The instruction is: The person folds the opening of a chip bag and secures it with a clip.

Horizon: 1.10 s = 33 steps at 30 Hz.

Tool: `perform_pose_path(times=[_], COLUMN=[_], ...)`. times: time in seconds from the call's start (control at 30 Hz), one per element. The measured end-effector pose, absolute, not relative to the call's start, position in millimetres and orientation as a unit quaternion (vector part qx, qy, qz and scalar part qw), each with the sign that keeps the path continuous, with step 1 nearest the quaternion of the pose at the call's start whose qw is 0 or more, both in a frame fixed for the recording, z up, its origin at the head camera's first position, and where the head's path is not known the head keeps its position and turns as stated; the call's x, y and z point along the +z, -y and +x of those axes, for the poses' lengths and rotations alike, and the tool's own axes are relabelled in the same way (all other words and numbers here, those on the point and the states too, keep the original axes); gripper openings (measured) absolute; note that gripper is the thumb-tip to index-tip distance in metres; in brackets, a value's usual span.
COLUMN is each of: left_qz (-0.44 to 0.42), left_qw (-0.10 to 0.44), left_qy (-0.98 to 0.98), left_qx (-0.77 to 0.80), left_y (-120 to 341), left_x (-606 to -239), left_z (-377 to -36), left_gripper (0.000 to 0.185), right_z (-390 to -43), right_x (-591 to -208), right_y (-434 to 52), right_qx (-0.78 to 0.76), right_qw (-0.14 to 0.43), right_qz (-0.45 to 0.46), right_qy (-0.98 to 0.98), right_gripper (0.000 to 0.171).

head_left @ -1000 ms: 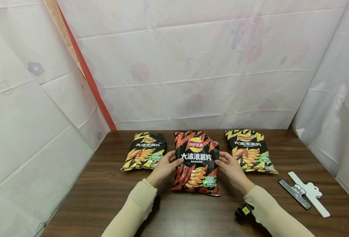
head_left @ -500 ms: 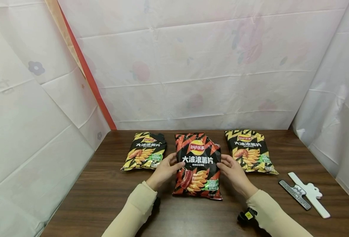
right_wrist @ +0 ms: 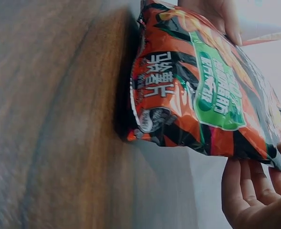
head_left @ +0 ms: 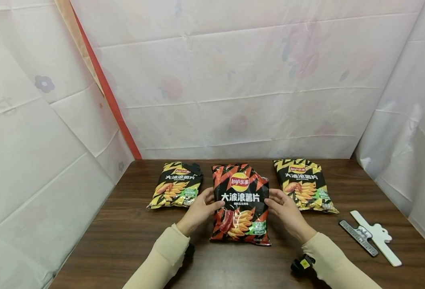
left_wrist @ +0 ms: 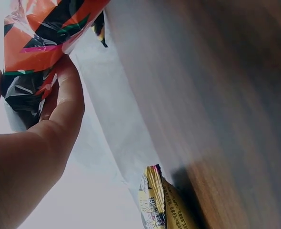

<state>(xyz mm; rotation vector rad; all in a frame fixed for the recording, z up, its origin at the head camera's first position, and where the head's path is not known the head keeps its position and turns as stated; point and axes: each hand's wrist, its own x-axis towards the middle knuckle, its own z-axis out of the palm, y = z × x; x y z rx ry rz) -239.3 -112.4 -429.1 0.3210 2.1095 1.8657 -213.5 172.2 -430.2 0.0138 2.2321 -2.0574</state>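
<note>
- White sheeting (head_left: 234, 100) with faint fruit and flower prints hangs behind and at both sides.
- The dark wooden table (head_left: 126, 245) spreads below it.
- The red-and-black chip bag (head_left: 239, 206) is at the middle of the table, between the two hands, its printed front showing; whether its lower edge touches the wood, I cannot tell.
- A yellow-and-black bag (head_left: 174, 188) lies to its left, and a second yellow bag (head_left: 302, 185) to its right.
- The left hand (head_left: 199, 208) grasps the red bag's left edge, thumb in front.
- The right hand (head_left: 286, 210) grasps the opposite edge, fingers behind.
- A white clip (head_left: 377, 237) lies near the table's right side.
- A smaller dark clip (head_left: 358, 237) lies just beside it.
</note>
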Motion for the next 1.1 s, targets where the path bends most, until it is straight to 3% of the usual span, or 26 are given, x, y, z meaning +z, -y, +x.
perform_pose_path(times=[0.67, 1.1], left_qz=[0.124, 0.117], left_qw=[0.144, 0.140], left_qy=[-0.712, -0.715], left_qx=[0.676, 0.675], left_y=[113, 114], left_x=[-430, -429], left_z=[-235, -233], left_gripper=[0.060, 0.066], right_z=[-235, -235], right_x=[-410, -410], right_y=[-180, -171], right_qx=[-0.658, -0.680], right_qw=[0.003, -0.010], right_qz=[0.012, 0.019], right_qy=[-0.753, -0.733], right_gripper=[0.056, 0.051])
